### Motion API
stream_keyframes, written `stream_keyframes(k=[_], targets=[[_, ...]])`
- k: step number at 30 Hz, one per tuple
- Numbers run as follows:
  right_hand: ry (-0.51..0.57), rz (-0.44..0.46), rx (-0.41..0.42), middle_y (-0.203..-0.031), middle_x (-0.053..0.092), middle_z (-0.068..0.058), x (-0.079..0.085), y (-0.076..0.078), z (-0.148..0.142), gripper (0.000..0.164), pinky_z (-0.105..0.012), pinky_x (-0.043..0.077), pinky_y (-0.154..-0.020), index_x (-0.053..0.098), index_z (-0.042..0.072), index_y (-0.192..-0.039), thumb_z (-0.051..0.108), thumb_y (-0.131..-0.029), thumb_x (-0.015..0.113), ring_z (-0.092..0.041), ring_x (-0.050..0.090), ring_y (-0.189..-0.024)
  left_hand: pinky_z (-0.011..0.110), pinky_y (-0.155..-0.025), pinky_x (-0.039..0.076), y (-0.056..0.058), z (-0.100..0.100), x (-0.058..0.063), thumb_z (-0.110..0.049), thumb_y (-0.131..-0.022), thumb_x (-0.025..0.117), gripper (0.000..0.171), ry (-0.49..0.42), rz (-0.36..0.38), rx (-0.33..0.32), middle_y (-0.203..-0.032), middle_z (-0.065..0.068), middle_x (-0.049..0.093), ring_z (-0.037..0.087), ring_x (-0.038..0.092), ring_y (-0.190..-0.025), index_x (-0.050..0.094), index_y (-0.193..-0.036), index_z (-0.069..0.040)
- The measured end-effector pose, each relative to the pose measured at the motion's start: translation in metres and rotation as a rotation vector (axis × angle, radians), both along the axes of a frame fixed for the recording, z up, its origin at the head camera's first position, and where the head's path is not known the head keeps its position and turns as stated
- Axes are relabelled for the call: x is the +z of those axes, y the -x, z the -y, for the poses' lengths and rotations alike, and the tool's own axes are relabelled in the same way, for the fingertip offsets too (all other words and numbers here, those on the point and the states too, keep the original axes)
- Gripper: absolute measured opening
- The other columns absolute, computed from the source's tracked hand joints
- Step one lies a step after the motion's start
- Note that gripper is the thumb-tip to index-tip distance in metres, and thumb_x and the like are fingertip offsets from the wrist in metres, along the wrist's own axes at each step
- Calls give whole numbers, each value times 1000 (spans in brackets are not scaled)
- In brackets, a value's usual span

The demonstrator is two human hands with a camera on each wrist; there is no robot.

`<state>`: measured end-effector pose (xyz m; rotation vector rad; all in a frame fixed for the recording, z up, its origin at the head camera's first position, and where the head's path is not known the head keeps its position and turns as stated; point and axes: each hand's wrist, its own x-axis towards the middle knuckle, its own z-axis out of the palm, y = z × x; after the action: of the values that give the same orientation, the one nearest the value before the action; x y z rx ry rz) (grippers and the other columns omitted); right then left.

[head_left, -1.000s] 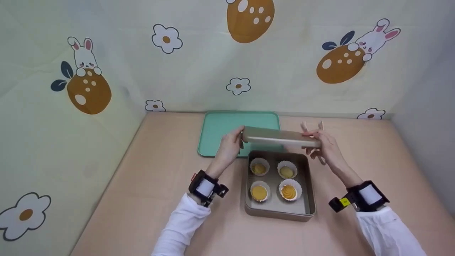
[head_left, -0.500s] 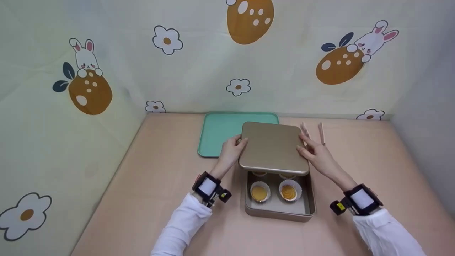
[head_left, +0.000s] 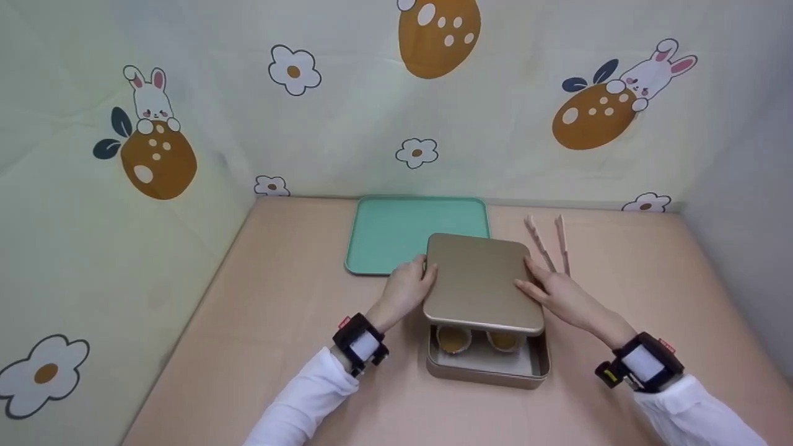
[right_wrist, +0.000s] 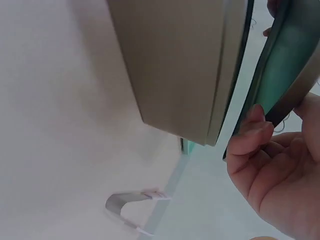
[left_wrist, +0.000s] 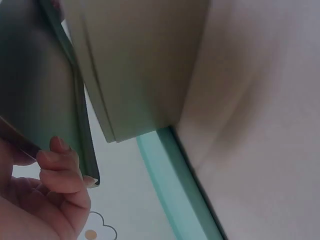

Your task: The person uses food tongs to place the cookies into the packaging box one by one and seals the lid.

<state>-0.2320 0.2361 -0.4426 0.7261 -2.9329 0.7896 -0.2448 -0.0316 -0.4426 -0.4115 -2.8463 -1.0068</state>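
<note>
A bronze-coloured metal lid is held over a matching square tin box, slightly raised and apart from its rim. My left hand grips the lid's left edge, with fingers curled under it in the left wrist view. On the opposite edge, my right hand grips too, its fingertips bent beneath the lid in the right wrist view. Inside the box, the front two small pastries in white paper cups, a left one and a right one, show partly. The lid hides the back of the box.
Behind the box lies a green rectangular tray on the table. Pale pink tongs lie beyond my right hand. A patterned cloth wall stands at the back and left.
The lid has tilted from edge-on to showing its top, then moved toward me and down over the box with both hands. It now covers the back pastries.
</note>
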Motion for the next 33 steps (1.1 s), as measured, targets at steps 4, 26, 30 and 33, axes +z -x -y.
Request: stream_keyframes(k=[4,26,30,33], targets=[[-48,-9,-9,-110,28,-13,-4,-13,0,58,-30,33,-68,18,0,-114,39,-73,33,-14,35,-90,20,-29,30,-11,0,-5,-34,-76,29,32,17,10,-35,-48,-2,40,7,38,-35,42,-87,-7],[-188,-103,-74,-105,35,-15,-16,-48,2,59,-28,33,-68,17,1,-114,40,-73,32,-18,37,-89,17,-37,33,-36,-1,-24,-31,-76,31,43,14,35,-119,-72,2,49,3,42,-48,26,-110,-5],[-193,-123,-76,-104,35,-15,-19,-50,2,58,-28,34,-67,16,1,-114,39,-73,32,-19,38,-89,16,-38,34,-37,-1,-26,-32,-76,31,45,2,25,-125,-69,1,49,3,42,-49,25,-111,-5],[-189,-157,-82,-103,36,-17,-22,-52,3,57,-28,35,-65,16,1,-114,37,-74,33,-21,40,-86,17,-45,36,-38,-1,-28,-33,-76,31,46,16,-1,-122,-76,4,50,5,45,-58,24,-112,-5]])
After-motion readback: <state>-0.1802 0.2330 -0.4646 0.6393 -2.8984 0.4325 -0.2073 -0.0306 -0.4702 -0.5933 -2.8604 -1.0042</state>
